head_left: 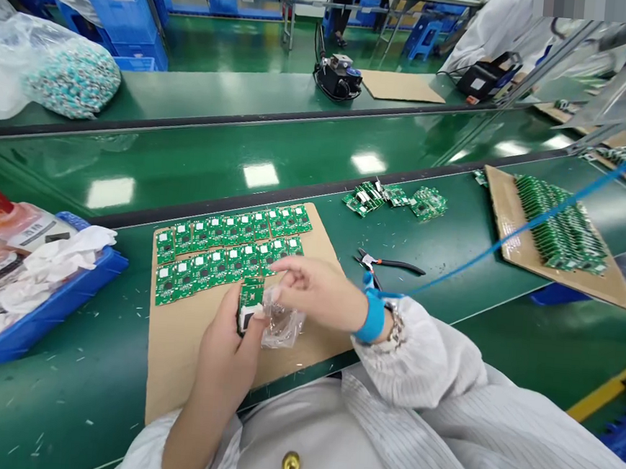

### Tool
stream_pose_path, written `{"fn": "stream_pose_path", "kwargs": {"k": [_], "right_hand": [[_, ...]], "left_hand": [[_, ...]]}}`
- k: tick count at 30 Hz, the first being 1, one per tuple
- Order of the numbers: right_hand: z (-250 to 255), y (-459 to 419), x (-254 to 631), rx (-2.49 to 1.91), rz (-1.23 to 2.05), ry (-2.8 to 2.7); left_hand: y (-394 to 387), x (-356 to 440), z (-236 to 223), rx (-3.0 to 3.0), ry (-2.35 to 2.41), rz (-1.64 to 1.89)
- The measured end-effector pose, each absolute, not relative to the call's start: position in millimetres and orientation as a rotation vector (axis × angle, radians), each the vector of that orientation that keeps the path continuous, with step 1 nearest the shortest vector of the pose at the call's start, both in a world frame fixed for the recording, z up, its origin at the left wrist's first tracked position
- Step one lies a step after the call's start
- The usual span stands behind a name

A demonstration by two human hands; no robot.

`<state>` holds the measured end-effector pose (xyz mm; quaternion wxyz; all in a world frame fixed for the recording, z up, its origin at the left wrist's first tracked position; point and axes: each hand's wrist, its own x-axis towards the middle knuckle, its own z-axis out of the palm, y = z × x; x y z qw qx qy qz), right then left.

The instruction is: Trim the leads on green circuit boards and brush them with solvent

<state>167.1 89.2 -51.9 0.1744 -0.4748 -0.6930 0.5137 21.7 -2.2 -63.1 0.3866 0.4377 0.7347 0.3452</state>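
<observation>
The person's left hand (230,354) pinches a small circuit board (252,296) between thumb and fingers, while the right hand (316,291), fingers curled, is just to the right of that grip over a clear plastic bag (282,330); whether its fingertips close on anything cannot be told. Beneath the grip lies a cardboard sheet (184,358), with two rows of green boards (216,267) just beyond the held one, and the cutters (392,263) lie to the right of both hands.
</observation>
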Motion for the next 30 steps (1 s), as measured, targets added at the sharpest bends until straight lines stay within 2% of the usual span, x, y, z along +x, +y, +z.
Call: {"fn": "stream_pose_path", "kwargs": {"k": [2, 5, 12, 16, 22, 26, 30], "right_hand": [[-47.7, 72.1, 158.2, -1.231, 1.603, -1.859], [-51.7, 62.0, 146.9, -1.248, 1.621, -1.705], [-62.1, 67.5, 146.2, -1.248, 1.700, -1.522], [-61.3, 67.3, 153.4, -1.210, 1.691, -1.512], [-57.7, 70.5, 163.1, -1.278, 1.679, -1.594], [-61.0, 81.7, 174.6, -1.344, 1.727, -1.708], [-71.3, 116.6, 197.6, -1.512, 1.509, -1.754]], "left_hand": [[0.2, 24.8, -60.8, 1.369, 2.040, 0.742], [3.1, 30.9, -60.8, 1.552, 2.154, 0.672], [2.3, 40.4, -65.6, 1.695, 1.905, 0.747], [2.0, 41.8, -62.1, 1.513, 1.791, 0.803], [5.7, 41.7, -63.1, 0.910, 1.758, 0.934], [9.3, 40.4, -66.5, 0.827, 1.524, 1.044], [9.3, 31.7, -66.4, 0.755, 1.531, 1.095]]}}
